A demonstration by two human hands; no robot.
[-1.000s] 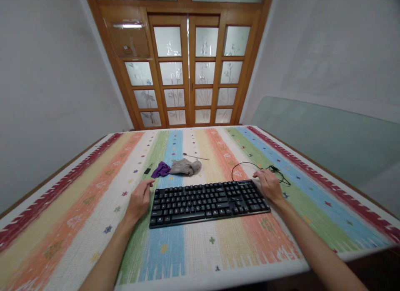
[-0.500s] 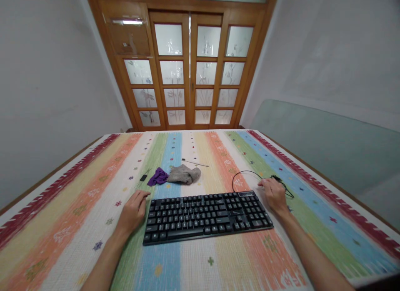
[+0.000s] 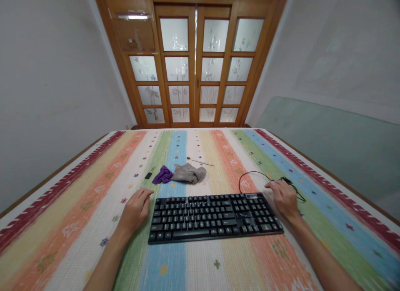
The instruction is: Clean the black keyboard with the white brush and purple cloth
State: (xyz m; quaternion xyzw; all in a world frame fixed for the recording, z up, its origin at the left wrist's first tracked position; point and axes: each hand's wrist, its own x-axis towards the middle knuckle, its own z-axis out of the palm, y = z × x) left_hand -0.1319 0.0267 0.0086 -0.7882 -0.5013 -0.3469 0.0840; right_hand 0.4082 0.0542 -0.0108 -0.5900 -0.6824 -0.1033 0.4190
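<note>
A black keyboard point(image 3: 215, 218) lies across the middle of the striped tablecloth point(image 3: 78, 199). My left hand point(image 3: 135, 211) rests palm down against the keyboard's left end, fingers stretched flat and holding nothing. My right hand point(image 3: 283, 199) lies palm down at the right end, its fingers flat beside the far right corner and close to the keyboard's black cable point(image 3: 250, 175), which loops behind it.
Behind the keyboard lie a grey rag point(image 3: 189, 173), a crumpled purple cloth point(image 3: 163, 174), a small black object point(image 3: 148, 175) and a thin rod point(image 3: 200, 161). Wooden glass-paned doors point(image 3: 195, 70) stand beyond the table's far edge. White walls flank both sides.
The view has shifted slightly, so the keyboard sits a little right and lower in the picture. Both hands stay at the keyboard's ends, drawn slightly nearer to me.
</note>
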